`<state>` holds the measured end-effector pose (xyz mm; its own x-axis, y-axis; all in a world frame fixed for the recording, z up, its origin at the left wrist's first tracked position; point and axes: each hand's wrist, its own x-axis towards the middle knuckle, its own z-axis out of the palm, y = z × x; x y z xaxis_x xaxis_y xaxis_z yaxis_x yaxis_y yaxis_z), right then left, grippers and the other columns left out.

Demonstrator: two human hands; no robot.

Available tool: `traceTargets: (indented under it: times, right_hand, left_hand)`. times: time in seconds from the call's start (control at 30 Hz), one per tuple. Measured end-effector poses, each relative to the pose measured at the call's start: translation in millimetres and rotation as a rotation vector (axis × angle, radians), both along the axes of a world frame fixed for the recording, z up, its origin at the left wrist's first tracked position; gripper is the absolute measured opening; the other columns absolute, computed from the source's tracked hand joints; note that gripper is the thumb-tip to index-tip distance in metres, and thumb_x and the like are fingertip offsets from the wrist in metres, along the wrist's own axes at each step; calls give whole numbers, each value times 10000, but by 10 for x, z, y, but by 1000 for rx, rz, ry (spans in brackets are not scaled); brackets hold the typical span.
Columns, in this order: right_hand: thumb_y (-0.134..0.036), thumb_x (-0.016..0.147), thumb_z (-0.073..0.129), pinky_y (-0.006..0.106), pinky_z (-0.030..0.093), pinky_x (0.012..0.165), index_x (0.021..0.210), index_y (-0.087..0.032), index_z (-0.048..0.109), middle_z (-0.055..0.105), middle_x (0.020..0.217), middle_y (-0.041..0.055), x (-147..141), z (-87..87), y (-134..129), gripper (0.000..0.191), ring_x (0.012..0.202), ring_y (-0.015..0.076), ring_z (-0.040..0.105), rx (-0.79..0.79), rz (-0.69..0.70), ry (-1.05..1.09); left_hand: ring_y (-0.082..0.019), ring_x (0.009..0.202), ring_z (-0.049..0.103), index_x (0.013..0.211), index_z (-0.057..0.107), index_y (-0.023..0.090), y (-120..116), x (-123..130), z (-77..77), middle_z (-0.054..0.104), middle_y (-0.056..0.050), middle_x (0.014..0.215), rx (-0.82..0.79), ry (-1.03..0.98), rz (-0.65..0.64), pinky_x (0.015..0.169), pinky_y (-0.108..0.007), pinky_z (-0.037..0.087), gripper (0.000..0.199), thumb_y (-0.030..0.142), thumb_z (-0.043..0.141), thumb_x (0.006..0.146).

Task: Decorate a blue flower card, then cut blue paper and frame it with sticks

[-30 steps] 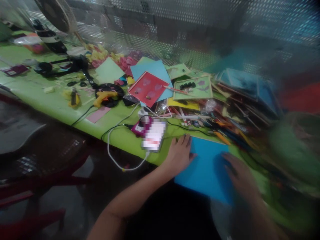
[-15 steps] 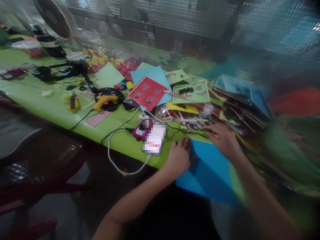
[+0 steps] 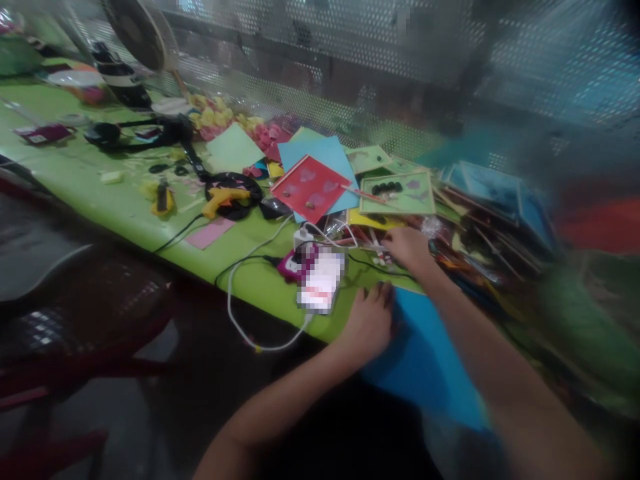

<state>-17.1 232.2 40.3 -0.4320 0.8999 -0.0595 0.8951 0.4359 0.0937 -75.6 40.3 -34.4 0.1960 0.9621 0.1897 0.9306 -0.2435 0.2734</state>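
Observation:
At the near table edge, my left hand (image 3: pixel 371 320) rests on the left side of a blue sheet (image 3: pixel 430 353), its fingers bent; whether it grips the sheet is unclear. My right hand (image 3: pixel 409 248) reaches over the sheet into a pile of small items (image 3: pixel 375 250), fingertips down among them; what they touch is too small to make out. Left of my left hand lies a lit phone (image 3: pixel 323 283) with a white cable, beside a purple power strip (image 3: pixel 290 267). Beyond the pile are a red card (image 3: pixel 311 190) and a green framed card (image 3: pixel 417 193).
An orange glue gun (image 3: pixel 225 199) sits on a black round dish, near a pink paper piece (image 3: pixel 211 233). Stacked blue cards (image 3: pixel 487 190) stand at the right. A fan (image 3: pixel 137 33) and a black bottle (image 3: pixel 123 83) are at the back left.
My right hand has moved left and a little forward, from the pile's right part toward its middle. My left hand stays on the blue sheet. The whole view has shifted slightly.

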Motion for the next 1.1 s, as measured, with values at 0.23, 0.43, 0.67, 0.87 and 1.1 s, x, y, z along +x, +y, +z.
traceTargets:
  times: [0.23, 0.43, 0.67, 0.87, 1.1]
  right_hand:
    - [-275, 877, 667, 362, 532, 894, 1097, -97, 810, 784, 1105, 250, -190, -8, 62, 317, 1083, 335, 747, -22, -112, -78]
    - [-372, 915, 623, 385, 524, 845, 1146, -139, 774, 789, 1077, 232, 16, 128, -72, 362, 1026, 334, 749, 61, -106, 9]
    - [-443, 850, 684, 310, 454, 663, 929, -230, 788, 776, 837, 51, 889, 311, -322, 250, 762, 226, 687, -67, 43, 570]
    - [-436, 808, 770, 320, 521, 691, 922, -236, 752, 749, 833, 37, 1533, 242, -602, 231, 768, 215, 680, -193, -103, 997]
    - [-523, 851, 730, 284, 468, 561, 1055, -320, 711, 611, 756, -21, 2164, -197, -789, 289, 627, 151, 560, -338, -214, 1674]
  left_hand:
    - [-344, 1409, 493, 1498, 556, 83, -1, -12, -58, 462, -181, 1641, 47, -32, -18, 1079, -532, 426, 632, 530, 434, 1068]
    - [-334, 1444, 483, 1544, 493, 71, 7, -9, -31, 482, -183, 1627, 12, -33, -1, 1105, -525, 423, 656, 526, 391, 1081]
    - [-320, 1444, 496, 1558, 499, 144, 7, -25, 0, 510, -160, 1610, -3, -44, 10, 1142, -513, 419, 613, 509, 439, 1069]
    - [-299, 1448, 499, 1546, 518, 230, 10, -44, 125, 530, -109, 1604, 12, -66, 50, 1149, -495, 424, 529, 457, 473, 1071]
    - [-274, 1311, 596, 1456, 592, 230, 281, -134, 423, 663, -78, 1455, 41, -102, 160, 1083, -468, 452, 408, 324, 521, 1064]
